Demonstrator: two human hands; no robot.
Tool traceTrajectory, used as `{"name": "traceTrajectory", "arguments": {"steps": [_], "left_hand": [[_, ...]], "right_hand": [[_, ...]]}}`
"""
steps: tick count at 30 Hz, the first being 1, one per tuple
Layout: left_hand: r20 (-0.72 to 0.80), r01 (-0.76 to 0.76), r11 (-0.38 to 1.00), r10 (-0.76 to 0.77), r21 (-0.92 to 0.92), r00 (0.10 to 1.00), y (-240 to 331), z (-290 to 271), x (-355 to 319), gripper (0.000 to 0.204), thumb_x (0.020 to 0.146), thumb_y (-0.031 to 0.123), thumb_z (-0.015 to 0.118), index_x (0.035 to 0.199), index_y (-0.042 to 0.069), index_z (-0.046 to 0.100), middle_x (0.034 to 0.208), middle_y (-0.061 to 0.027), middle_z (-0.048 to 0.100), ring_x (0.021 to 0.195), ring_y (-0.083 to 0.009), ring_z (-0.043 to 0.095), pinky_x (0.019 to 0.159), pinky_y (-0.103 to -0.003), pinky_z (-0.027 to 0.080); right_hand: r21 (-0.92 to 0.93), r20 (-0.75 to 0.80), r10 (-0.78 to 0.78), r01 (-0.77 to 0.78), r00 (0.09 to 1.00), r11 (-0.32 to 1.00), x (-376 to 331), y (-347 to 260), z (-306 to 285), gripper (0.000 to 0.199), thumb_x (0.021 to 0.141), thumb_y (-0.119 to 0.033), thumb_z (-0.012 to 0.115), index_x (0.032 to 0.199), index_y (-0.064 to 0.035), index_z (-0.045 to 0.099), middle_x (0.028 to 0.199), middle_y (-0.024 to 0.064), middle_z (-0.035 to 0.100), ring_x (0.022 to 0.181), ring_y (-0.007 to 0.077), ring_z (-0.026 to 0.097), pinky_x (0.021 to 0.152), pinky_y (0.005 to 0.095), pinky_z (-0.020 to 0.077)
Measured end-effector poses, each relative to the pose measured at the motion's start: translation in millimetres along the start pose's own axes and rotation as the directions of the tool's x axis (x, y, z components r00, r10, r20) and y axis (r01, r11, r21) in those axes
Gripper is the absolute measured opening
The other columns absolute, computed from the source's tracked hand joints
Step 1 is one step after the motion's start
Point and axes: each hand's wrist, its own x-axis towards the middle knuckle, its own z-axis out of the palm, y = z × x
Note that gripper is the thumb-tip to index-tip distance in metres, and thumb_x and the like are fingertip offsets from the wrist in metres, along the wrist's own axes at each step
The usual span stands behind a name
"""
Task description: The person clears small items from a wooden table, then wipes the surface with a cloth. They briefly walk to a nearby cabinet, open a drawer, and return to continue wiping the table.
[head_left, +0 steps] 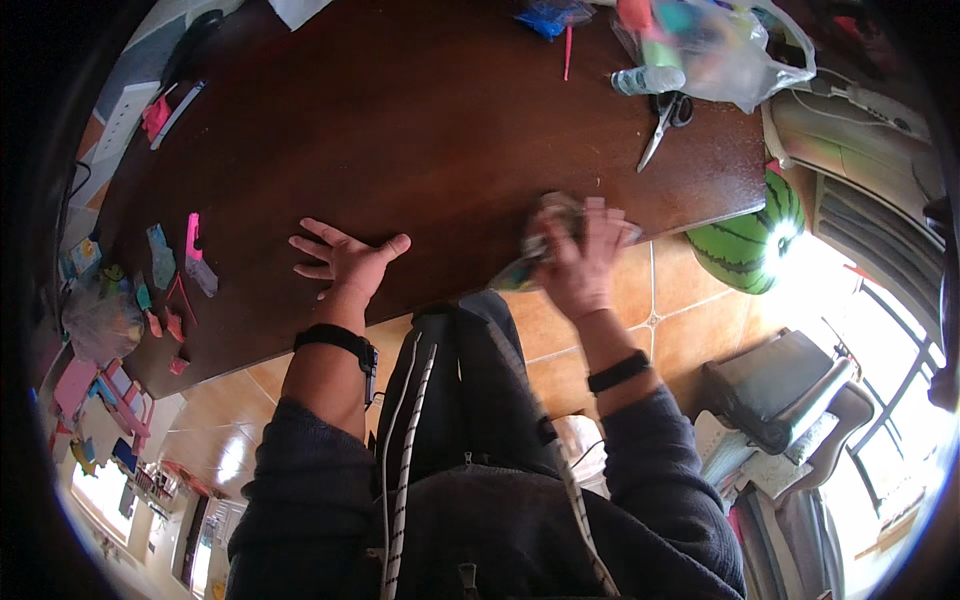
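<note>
My left hand (350,262) lies on the dark brown table (400,130) near its front edge, fingers spread and nothing in it. To the right, my right hand (582,262) presses on a crumpled greyish cloth (555,215) at the table's near edge. Motion blurs the cloth and the fingers, and part of the cloth lies under the palm. A greenish corner of it hangs by the edge.
Scissors (662,130), a clear bottle (645,79) and a plastic bag (745,60) are at the far right. A striped green watermelon-shaped thing (745,240) stands beyond the right edge. Several small items, among them a pink-handled one (194,235), and a filled bag (103,320) lie at left.
</note>
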Motion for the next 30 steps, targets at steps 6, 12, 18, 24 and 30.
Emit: {"name": "traceTrajectory", "arguments": {"steps": [6,12,18,24,30], "left_hand": [[0.009,-0.011,0.999,0.012,-0.031,1.0,1.8,-0.9,-0.7,0.133,0.057,0.041,0.082,0.136,0.018,-0.023,0.142,-0.0134,-0.027,0.129,-0.0455,-0.019,0.098,-0.067,0.005],[-0.023,0.003,0.999,-0.002,0.039,1.0,2.2,3.0,1.7,0.132,0.057,0.041,0.081,0.136,0.017,-0.021,0.142,-0.0147,-0.026,0.129,-0.0467,-0.018,0.098,-0.068,0.006],[-0.015,-0.014,0.999,0.013,-0.032,1.0,1.0,2.3,0.1,0.133,0.057,0.04,0.082,0.136,0.017,-0.022,0.141,-0.0158,-0.027,0.126,-0.0499,-0.02,0.101,-0.064,0.008],[-0.028,-0.006,1.0,0.006,0.028,1.0,-0.5,4.4,2.0,0.133,0.057,0.043,0.081,0.136,0.016,-0.022,0.142,-0.0161,-0.027,0.127,-0.0484,-0.019,0.1,-0.065,0.009],[-0.02,0.007,0.999,-0.006,0.052,1.0,1.1,3.3,3.1,0.132,0.057,0.044,0.08,0.136,0.017,-0.022,0.142,-0.0155,-0.026,0.129,-0.0471,-0.017,0.099,-0.066,0.009]], "right_hand": [[0.088,-0.229,0.448,-0.44,0.864,0.894,17.3,66.9,-2.6,0.062,0.071,-0.018,0.051,0.132,-0.0162,0.038,0.138,0.0241,0.022,0.127,0.049,0.016,0.105,0.0544,0.0151],[0.158,0.068,0.225,-0.234,0.972,0.959,-8.0,-27.6,24.4,0.072,0.066,-0.011,0.059,0.133,-0.0149,0.036,0.141,0.0242,0.017,0.129,0.0476,0.014,0.105,0.0537,0.0154],[0.152,0.143,-0.185,0.163,0.972,0.975,-15.3,-10.7,15.2,0.07,0.064,-0.013,0.066,0.129,-0.0182,0.041,0.141,0.0204,0.022,0.129,0.0424,0.022,0.103,0.0524,0.0243],[0.049,-0.039,0.115,-0.113,0.993,0.992,1.5,111.2,-15.4,0.068,0.066,-0.006,0.061,0.13,-0.0174,0.04,0.142,0.02,0.021,0.13,0.0422,0.018,0.104,0.0532,0.0211],[0.12,-0.315,0.395,-0.376,0.863,0.919,44.1,156.3,-5.1,0.064,0.068,-0.01,0.053,0.13,-0.014,0.037,0.141,0.0248,0.02,0.129,0.0456,0.016,0.106,0.0541,0.0146]]}}
